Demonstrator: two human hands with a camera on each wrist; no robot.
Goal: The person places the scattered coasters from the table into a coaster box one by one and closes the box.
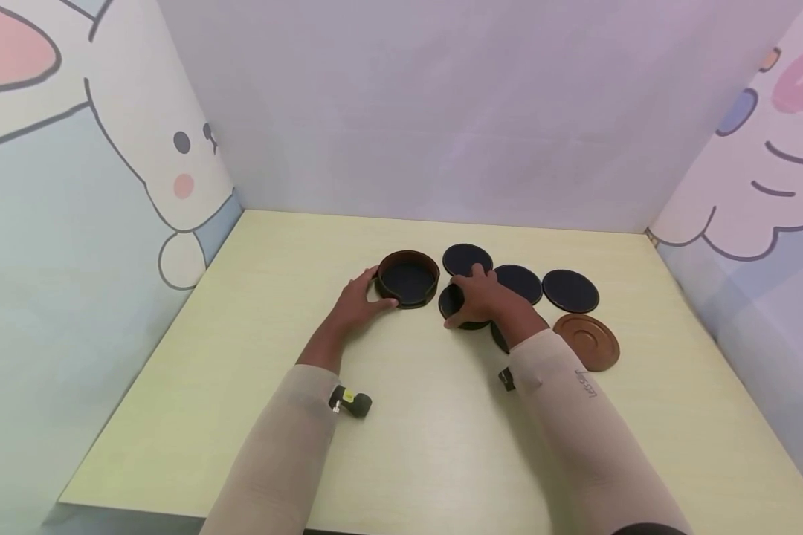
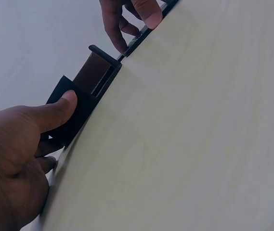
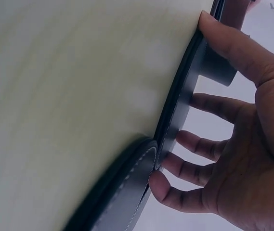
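Observation:
My left hand [image 1: 360,303] grips the side of a round dark coaster holder [image 1: 410,257] with a brown inner wall and a notch in its front. In the left wrist view the thumb presses on the holder's outer wall [image 2: 79,113]. To its right, my right hand [image 1: 479,296] spans a round black coaster [image 1: 449,302], thumb at the near edge, fingers over the far part. The right wrist view shows this coaster [image 3: 180,103] flat, with the fingertips on its top and the thumb at its edge. A stitched coaster [image 3: 127,192] overlaps it there.
Several more black coasters lie around the right hand: one behind it [image 1: 465,255], one beside it [image 1: 520,282], one farther right [image 1: 571,290]. Another [image 1: 500,339] is partly under the right wrist. A brown ringed disc [image 1: 587,343] lies at the right. Walls enclose the pale table [image 1: 415,416].

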